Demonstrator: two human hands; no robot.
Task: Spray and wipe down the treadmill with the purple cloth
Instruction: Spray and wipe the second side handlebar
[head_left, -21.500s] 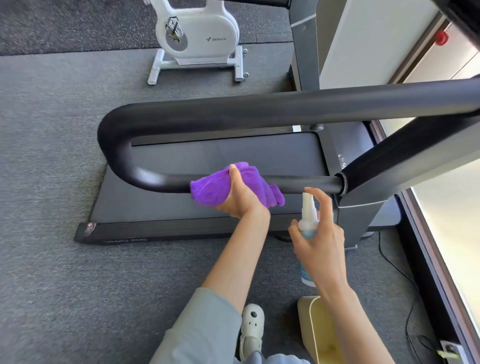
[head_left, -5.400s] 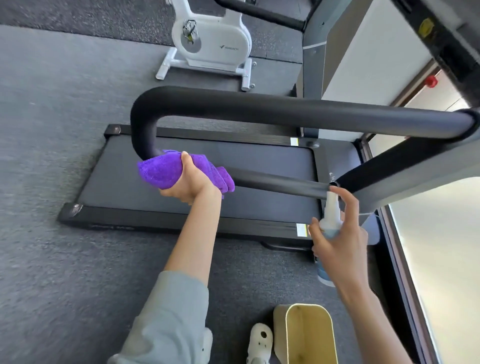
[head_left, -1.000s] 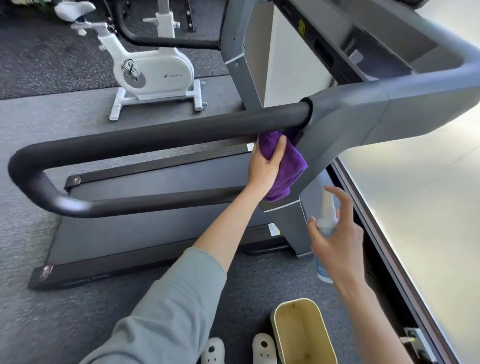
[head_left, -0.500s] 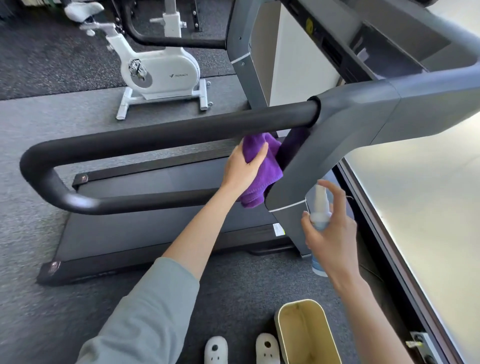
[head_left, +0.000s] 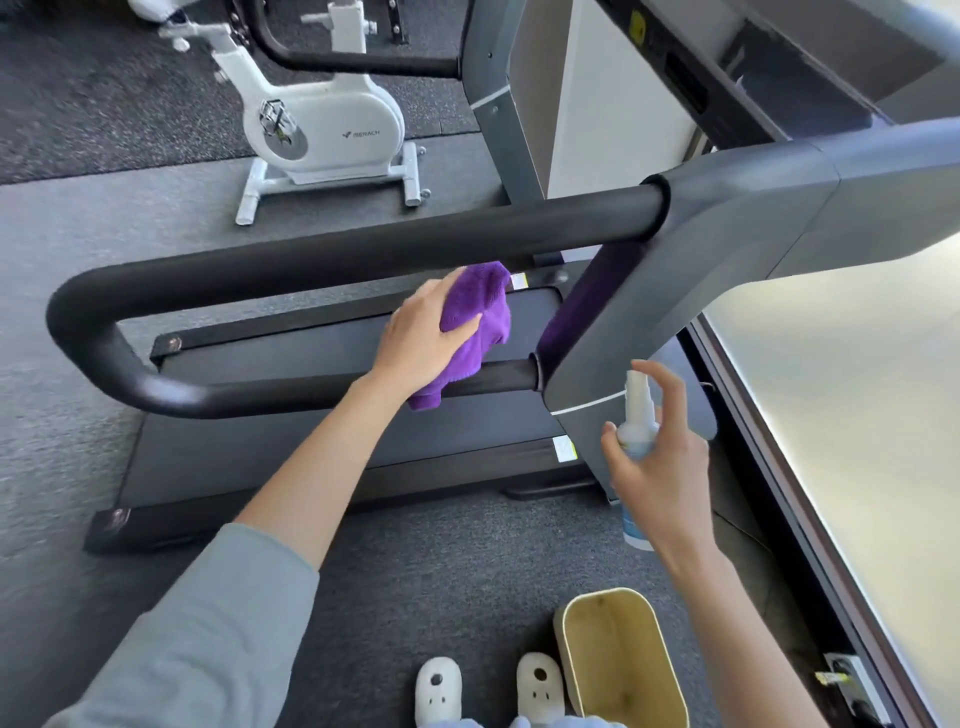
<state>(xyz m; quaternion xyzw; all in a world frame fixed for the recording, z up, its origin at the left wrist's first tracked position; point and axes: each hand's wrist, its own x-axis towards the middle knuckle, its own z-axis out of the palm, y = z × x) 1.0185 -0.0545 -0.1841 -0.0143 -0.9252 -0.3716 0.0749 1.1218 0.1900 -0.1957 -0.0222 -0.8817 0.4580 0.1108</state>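
Note:
The treadmill has a black looped handrail (head_left: 322, 254) joined to a grey upright (head_left: 701, 260), above the dark belt deck (head_left: 291, 447). My left hand (head_left: 421, 338) holds the bunched purple cloth (head_left: 480, 317) between the upper and lower rail bars, just left of the upright. The cloth's lower end hangs against the lower bar. My right hand (head_left: 660, 467) grips a white spray bottle (head_left: 638, 421) upright, forefinger arched over the nozzle, close to the grey upright's lower end.
A cream bin (head_left: 623, 660) stands on the grey carpet by my white slippers (head_left: 488, 686). A white exercise bike (head_left: 322, 130) stands beyond the treadmill. A bright window wall (head_left: 852, 415) runs along the right, with a socket (head_left: 847, 675) at its base.
My left hand has drawn the cloth away from the grey upright, leftward and slightly down into the gap between the bars. The spray bottle stays beside the upright.

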